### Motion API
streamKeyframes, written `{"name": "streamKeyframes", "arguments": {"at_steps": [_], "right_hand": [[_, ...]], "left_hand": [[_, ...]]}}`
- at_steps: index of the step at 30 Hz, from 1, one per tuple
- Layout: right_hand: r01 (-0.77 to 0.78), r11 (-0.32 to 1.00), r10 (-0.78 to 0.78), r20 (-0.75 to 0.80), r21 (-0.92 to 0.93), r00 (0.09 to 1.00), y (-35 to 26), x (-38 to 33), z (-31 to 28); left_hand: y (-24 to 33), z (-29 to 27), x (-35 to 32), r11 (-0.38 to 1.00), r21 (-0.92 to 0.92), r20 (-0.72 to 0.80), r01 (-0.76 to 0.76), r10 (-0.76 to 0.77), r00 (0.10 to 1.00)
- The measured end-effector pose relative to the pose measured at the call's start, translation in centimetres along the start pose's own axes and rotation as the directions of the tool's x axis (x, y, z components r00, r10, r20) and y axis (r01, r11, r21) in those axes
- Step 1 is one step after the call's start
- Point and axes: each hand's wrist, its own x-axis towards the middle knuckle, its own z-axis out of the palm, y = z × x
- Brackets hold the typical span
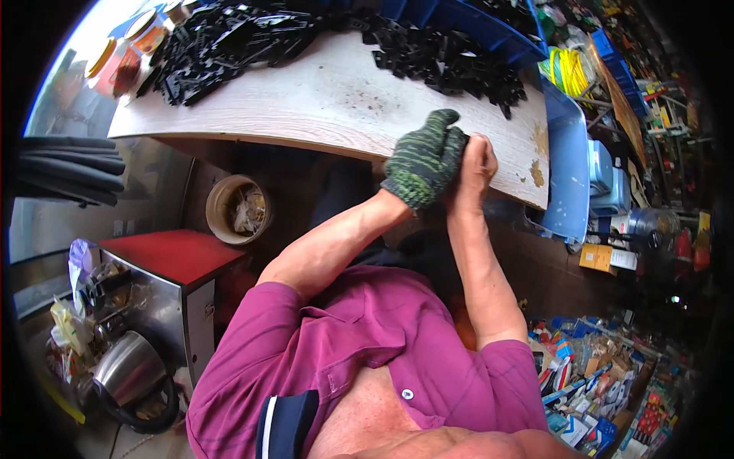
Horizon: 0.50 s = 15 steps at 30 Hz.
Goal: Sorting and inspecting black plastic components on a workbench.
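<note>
My left hand [425, 158] wears a knitted green-and-black glove, its fingers closed. Pressed against it, my bare right hand [476, 162] is curled into a fist. Both are at the near edge of a pale wood-grain table [336, 96], toward its right end. Whatever lies between the hands is hidden by the fingers and glove. Beyond them on the tabletop lies a heap of small black parts [451, 65], and a larger heap of long black pieces [222, 53] covers the far left.
A blue bin [470, 27] stands behind the right heap, and a light blue tub [567, 168] adjoins the table's right end. Lidded jars [122, 65] stand far left. Below are a bucket [238, 208], a red-topped cabinet [172, 256] and a steel kettle [131, 367].
</note>
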Motion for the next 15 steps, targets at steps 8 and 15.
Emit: {"name": "streamKeyframes", "arguments": {"at_steps": [8,15], "right_hand": [[-0.248,0.969,0.249,-0.079,0.018,0.965,-1.5,0.0,1.3],[-0.323,0.94,0.339,-0.215,0.107,0.916,-1.4,4.6,-3.0]], "left_hand": [[-4.2,-4.6,1.7,0.877,0.386,-0.131,-0.285,0.358,0.924],[-7.4,-18.9,7.9,0.412,0.907,-0.199,0.086,0.239,0.95]]}}
